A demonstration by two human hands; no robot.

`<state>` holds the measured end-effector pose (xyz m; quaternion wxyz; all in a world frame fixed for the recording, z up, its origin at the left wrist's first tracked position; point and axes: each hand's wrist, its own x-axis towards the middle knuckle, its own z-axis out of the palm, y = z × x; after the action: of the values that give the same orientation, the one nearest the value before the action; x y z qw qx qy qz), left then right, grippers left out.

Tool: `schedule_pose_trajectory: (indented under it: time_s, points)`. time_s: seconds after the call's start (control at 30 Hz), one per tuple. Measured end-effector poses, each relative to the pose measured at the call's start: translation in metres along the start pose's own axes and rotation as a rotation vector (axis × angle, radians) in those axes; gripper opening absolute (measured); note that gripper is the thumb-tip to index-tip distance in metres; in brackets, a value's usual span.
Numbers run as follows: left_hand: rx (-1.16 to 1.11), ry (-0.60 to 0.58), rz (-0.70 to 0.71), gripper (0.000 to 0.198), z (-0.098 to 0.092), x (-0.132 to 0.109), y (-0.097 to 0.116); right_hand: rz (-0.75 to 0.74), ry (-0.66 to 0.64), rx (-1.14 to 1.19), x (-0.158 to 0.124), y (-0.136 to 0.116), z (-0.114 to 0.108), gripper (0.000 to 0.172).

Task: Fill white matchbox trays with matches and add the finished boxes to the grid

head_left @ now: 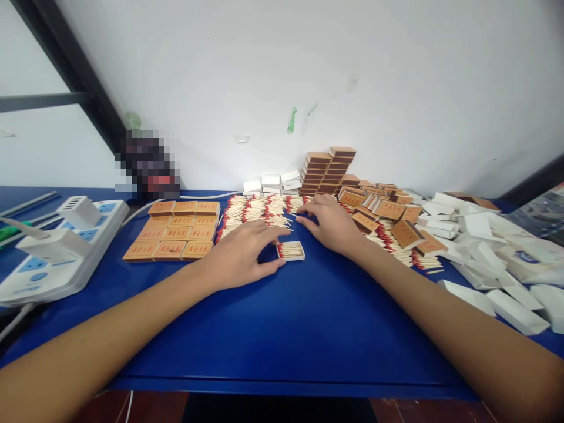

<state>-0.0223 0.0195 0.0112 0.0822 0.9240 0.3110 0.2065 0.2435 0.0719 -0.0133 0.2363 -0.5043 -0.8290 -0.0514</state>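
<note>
A small white matchbox tray [301, 257] holding red-tipped matches lies on the blue tabletop. My left hand [242, 252] has its thumb and fingers around the tray's left end. Beyond it, loose matchsticks [253, 212] lie in heaped rows. My right hand [330, 220] is at the near edge of these heaps, thumb and forefinger pinched together; a pale match end shows at the fingertips. Its other fingers curl over the heap, so how many matches it holds is hidden.
Closed orange matchboxes [176, 232] stand in rows at left, beside a white power strip [88, 258]. Matchbox sleeves [324, 173] are stacked against the wall, with more loose sleeves [390, 208] at right. White empty trays [484, 252] pile up at far right.
</note>
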Motion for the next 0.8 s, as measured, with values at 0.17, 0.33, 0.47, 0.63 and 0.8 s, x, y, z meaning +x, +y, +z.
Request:
schedule_pose_trajectory:
  time_s: [0.17, 0.33, 0.47, 0.63, 0.8]
  points:
    - [-0.015, 0.000, -0.006, 0.047, -0.0003, -0.0003, 0.0006, 0.015, -0.002, 0.032, 0.0021, 0.0033, 0.0023, 0.020]
    - [-0.019, 0.001, -0.016, 0.049, 0.0001, -0.0007, -0.0001, 0.019, 0.004, 0.053, 0.0023, 0.0060, 0.0037, 0.019]
    - [-0.034, 0.007, -0.014, 0.050, 0.0000, -0.0009, 0.0003, 0.019, -0.001, 0.052, 0.0024, 0.0071, 0.0052, 0.020]
    - [-0.036, -0.002, -0.020, 0.049, -0.0010, 0.0000, 0.0016, 0.017, 0.000, 0.055, 0.0020, 0.0066, 0.0039, 0.022]
    - [-0.036, -0.010, -0.015, 0.049, -0.0015, 0.0001, 0.0016, 0.007, 0.005, 0.049, 0.0011, 0.0056, 0.0025, 0.023]
